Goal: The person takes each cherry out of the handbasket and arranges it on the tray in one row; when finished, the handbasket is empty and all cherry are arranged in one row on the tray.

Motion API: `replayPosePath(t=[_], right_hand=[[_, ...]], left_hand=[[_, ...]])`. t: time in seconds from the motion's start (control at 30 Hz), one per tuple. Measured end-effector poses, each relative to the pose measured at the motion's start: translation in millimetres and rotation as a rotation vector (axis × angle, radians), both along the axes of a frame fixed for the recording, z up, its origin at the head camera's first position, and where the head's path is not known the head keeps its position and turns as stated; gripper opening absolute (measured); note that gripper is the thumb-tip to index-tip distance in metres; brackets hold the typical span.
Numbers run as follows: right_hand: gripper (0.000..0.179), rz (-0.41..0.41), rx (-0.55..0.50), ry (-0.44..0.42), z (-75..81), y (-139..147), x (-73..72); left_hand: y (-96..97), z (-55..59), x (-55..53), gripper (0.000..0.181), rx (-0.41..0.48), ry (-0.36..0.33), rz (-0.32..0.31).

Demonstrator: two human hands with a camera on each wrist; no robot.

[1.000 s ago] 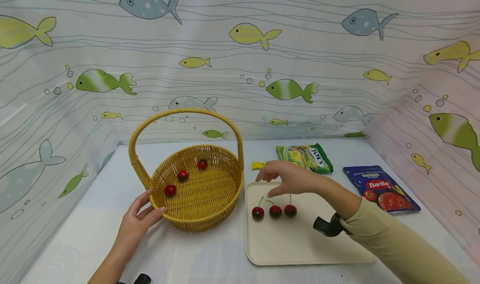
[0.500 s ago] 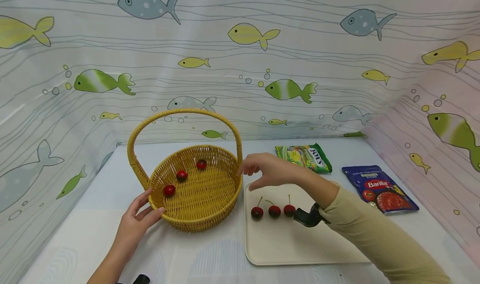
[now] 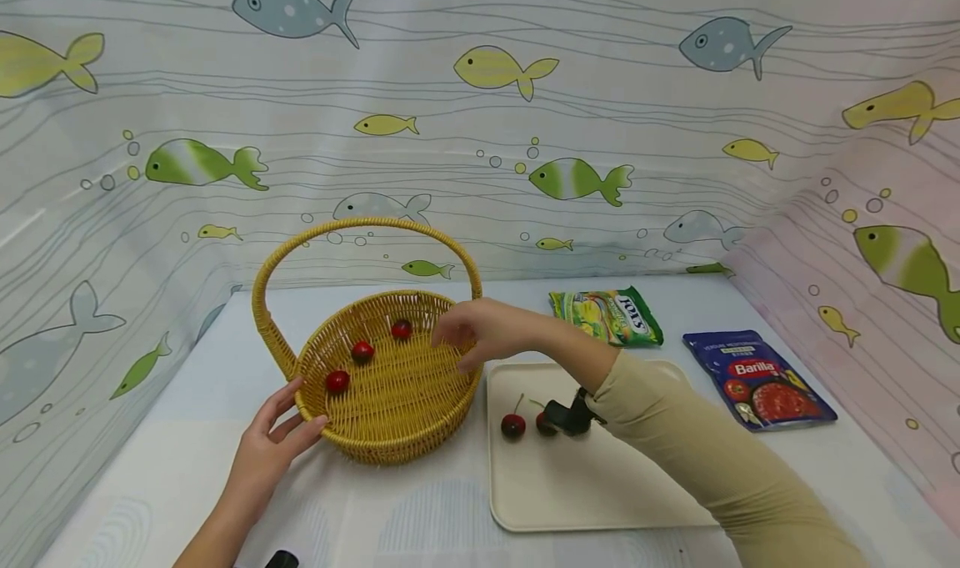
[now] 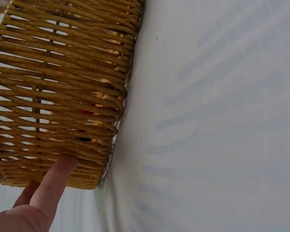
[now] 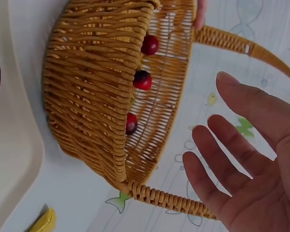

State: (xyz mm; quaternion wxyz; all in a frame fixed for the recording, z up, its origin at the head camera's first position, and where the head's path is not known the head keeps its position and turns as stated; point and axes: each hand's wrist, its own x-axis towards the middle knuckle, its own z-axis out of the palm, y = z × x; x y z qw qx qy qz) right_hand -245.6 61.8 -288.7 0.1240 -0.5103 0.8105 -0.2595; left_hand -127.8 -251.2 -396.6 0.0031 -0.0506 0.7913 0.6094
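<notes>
My left hand (image 3: 264,449) touches the near left side of a yellow wicker basket (image 3: 386,449) with a tall arched handle. In the left wrist view a finger (image 4: 55,186) lies against the basket's woven wall (image 4: 63,92). Several dark red cherries rest around, with three along the basket's left and back inside, among them a front cherry (image 3: 337,382), a middle cherry (image 3: 362,352) and a back cherry (image 3: 402,329). My right hand (image 3: 495,330) hovers over the basket's right rim, its spread fingers holding nothing in the right wrist view.
A cream tray (image 3: 592,501) stands right of the basket. On it sits a stemmed cherry (image 3: 513,426); others are partly covered by the black wrist camera (image 3: 570,416). Behind lie a green FOX'S bag (image 3: 609,316), a blue Barilla pouch (image 3: 759,380) and a small yellow packet (image 5: 44,221).
My right hand has moved left from above the tray to over the basket's right side. The left hand stays at the basket, and the cherries have kept their places.
</notes>
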Motion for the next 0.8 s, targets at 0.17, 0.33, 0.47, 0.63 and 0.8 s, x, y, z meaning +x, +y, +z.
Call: replayPosePath(t=[0.17,0.33,0.47,0.63,0.8], right_hand=[[0.035,-0.001,0.040,0.003,0.1,-15.5,-9.3],[0.037,-0.014,0.068,-0.019,1.0,-30.4,-15.6],[0.036,-0.038,0.076,-0.052,0.6,-42.4,-21.0],[0.034,-0.081,0.071,-0.110,-5.1,-57.0,-31.1],[0.035,-0.129,0.076,-0.171,-13.5,-69.0,-41.1]], left_hand=[[-0.1,0.1,0.0,0.076,0.001,0.001,-0.003],[-0.2,0.1,-0.3,0.076,0.007,0.001,-0.006],[-1.1,0.2,-1.7,0.077,0.002,0.000,-0.006],[-2.1,-0.3,-2.4,0.077,0.007,0.001,-0.010],[-1.4,-0.3,-1.1,0.076,0.007,-0.003,-0.003]])
